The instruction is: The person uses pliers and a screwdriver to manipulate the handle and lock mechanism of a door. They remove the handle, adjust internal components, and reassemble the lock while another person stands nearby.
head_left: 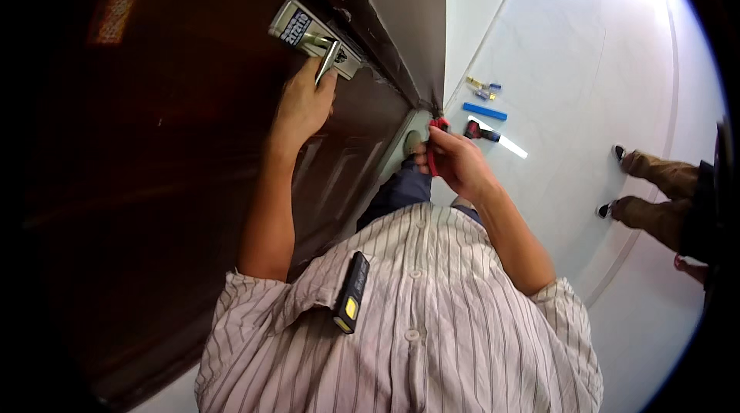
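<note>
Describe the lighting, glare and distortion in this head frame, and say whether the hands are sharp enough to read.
Head view: strong fisheye, black rim, door edge bent. Glare blows out the white floor at top right, with a streak near the red tool. The door is dark and underlit. Left hand on the silver handle is fairly sharp; right hand, around a red-handled tool, is slightly soft.

Worn on the head, looking steeply down the striped shirt (pixel 416 320) toward a pale tiled floor (pixel 586 105). Close to the dark brown door (pixel 154 182) filling the left half, near enough for both forearms to rise from below. Fisheye bending of straight edges, black corners at the rim. Only one view, nothing shared.
</note>
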The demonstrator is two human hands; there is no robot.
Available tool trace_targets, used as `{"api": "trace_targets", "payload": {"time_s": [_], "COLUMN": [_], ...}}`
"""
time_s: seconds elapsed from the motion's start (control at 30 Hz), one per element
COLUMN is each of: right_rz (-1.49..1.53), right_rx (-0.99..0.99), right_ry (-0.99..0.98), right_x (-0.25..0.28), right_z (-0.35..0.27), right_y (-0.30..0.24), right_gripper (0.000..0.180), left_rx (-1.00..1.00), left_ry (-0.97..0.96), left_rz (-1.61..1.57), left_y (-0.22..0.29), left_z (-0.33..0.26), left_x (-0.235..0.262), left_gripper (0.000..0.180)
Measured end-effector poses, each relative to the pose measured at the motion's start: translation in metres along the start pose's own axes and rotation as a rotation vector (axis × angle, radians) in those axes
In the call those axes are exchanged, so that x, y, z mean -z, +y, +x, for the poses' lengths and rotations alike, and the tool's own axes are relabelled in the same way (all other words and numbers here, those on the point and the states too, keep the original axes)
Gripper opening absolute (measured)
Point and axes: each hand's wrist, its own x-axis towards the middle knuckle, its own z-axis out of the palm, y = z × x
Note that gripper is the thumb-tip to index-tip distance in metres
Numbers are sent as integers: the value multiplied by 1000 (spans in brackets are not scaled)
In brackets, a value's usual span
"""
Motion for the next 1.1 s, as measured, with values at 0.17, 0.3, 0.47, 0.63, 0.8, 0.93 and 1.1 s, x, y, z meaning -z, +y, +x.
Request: {"api": "trace_targets", "payload": {"time_s": [0.17, 0.3, 0.47, 0.63, 0.8, 0.93, 1.1], "right_rz": [-172, -163, 83, 134, 155, 200, 89], "right_rx": [-50, -66, -103, -161, -94, -203, -128], "right_ry": [-150, -329, -410, -329, -371, -289, -245], "right_x": [-56, -66, -64, -63, -65, -55, -45], "right_z": [72, 108, 121, 120, 124, 128, 110], "right_y": [7, 19, 19, 15, 13, -14, -14], "right_gripper": [25, 23, 18, 21, 24, 29, 25], "left_rx": [-133, -52, -22, -82, -70, -62, -34], "left_ry": [14, -88, -136, -115, -117, -132, -141], "left_rz": [-8, -109, -128, -171, -122, -92, -132], "left_y": [-11, -24, -13, -35, -27, -19, -21], "left_z": [10, 13, 12, 22, 15, 12, 13], "left_x": [-4, 2, 5, -3, 0, 3, 1], "left_gripper": [30, 29, 29, 25, 24, 27, 26]}}
